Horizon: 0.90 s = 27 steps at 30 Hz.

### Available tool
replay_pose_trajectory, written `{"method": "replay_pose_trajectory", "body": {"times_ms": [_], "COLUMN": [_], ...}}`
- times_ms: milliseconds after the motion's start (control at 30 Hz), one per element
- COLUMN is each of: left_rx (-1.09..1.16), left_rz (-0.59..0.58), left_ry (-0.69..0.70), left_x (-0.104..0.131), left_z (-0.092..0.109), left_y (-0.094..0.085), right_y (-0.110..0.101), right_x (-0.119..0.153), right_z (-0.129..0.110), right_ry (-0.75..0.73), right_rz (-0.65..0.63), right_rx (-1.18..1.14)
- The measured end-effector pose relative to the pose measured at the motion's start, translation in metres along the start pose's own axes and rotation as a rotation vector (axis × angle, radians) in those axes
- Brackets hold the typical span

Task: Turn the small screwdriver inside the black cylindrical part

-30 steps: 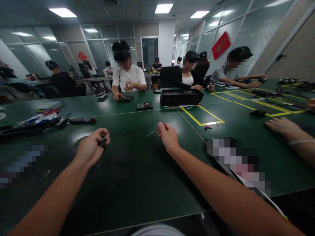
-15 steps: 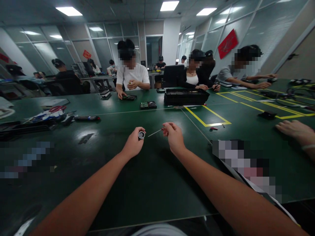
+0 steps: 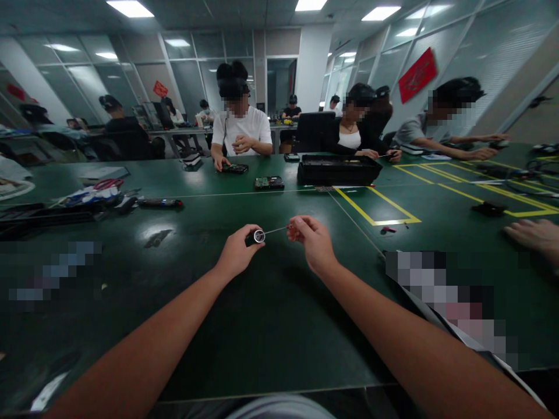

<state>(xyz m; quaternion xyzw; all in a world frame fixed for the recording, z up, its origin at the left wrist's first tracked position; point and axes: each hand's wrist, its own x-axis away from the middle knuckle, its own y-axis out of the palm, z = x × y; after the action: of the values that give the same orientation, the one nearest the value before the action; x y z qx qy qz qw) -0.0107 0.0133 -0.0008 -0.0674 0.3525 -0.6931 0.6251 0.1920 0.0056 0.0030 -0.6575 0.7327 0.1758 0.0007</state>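
Note:
A small dark cylinder (image 3: 259,236) with a silvery round end is gripped in my left hand (image 3: 236,254), its open-looking end turned toward the camera and to the right. My right hand (image 3: 313,240) pinches the red handle of a thin screwdriver (image 3: 276,231). The metal shaft points left, and its tip is at the rim of the cylinder's end; whether it touches is too small to tell. Both hands are held above the green table (image 3: 262,337).
A black open box (image 3: 338,171) and a hard drive with a green board (image 3: 269,183) stand farther back. Left lie a dark pen-like tool (image 3: 159,203) and red-handled scissors (image 3: 109,184). Another person's hand (image 3: 535,235) rests at the right. Several people sit across the table.
The screwdriver tip and the cylinder have come together, where a small gap was between them. The cylinder's end has turned slightly. The whole view has shifted a little.

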Motion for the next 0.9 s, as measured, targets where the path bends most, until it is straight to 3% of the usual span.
{"method": "replay_pose_trajectory", "body": {"times_ms": [267, 567, 900], "left_rx": [0.014, -0.047, -0.072], "left_rz": [0.013, -0.001, 0.019], "left_ry": [0.03, 0.034, 0.07], "left_x": [0.0, 0.001, -0.002], "left_z": [-0.006, -0.01, -0.018], "left_y": [0.003, 0.001, 0.0], "right_y": [0.001, 0.001, 0.001], "right_x": [0.001, 0.012, 0.013], "right_z": [0.003, -0.017, -0.012], "right_ry": [-0.062, -0.178, -0.246], "right_rz": [0.032, 0.052, -0.157], "right_rx": [0.158, 0.532, 0.541]}}
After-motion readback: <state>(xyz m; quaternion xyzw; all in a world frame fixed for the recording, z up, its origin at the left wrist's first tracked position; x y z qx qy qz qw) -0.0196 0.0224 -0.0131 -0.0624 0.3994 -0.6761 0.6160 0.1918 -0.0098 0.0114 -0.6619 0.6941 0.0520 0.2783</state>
